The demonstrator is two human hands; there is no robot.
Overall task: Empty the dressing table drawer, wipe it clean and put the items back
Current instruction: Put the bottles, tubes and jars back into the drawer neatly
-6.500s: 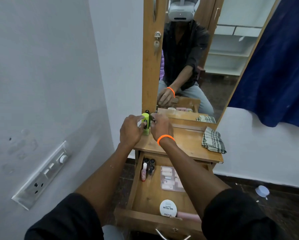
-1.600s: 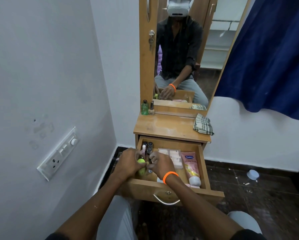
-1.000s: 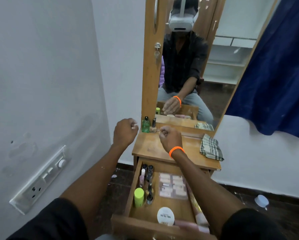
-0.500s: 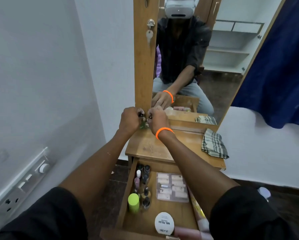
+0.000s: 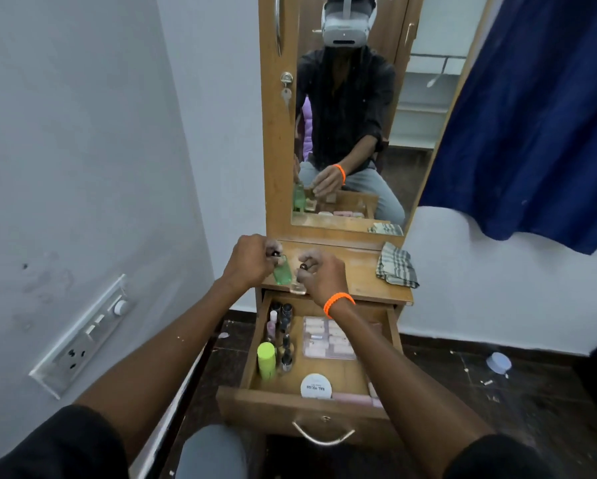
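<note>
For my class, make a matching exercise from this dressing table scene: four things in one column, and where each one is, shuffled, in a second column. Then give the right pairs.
Things
1. green bottle
2. checked cloth
3. lime-capped container
4. round white tin

Places
A. on the right end of the tabletop
B. in the drawer, at its front edge
C. held in the left hand above the tabletop
D. in the drawer, along its left side

Pairs: 1-C, 2-A, 3-D, 4-B
</note>
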